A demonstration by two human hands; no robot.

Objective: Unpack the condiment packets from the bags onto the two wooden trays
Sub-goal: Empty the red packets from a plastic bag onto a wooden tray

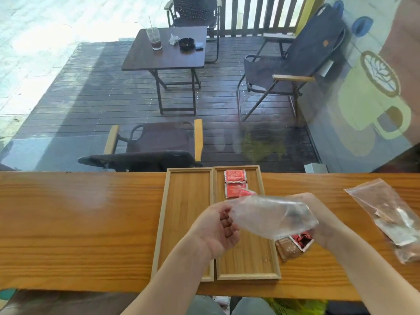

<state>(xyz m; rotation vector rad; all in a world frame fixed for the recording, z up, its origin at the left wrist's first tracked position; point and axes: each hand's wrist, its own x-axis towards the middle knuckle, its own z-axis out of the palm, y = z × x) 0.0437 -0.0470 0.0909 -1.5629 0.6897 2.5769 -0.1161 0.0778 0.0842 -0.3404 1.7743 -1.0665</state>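
Observation:
Two wooden trays lie side by side on the counter. The left tray (181, 214) holds nothing. The right tray (252, 264) carries red condiment packets (235, 181) at its far end. Above the right tray I hold a clear plastic bag (268, 217) between both hands. My left hand (218, 228) pinches its left end. My right hand (318, 221) grips its right end, where a brown packet (287, 247) and a red packet (301, 239) stick out of the bag's mouth. A second clear bag (391, 214) with packets inside lies on the counter to the right.
The wooden counter (79, 223) runs the full width against a window. Behind the glass are a deck, a dark table and folding chairs. The counter's near edge is just in front of my body.

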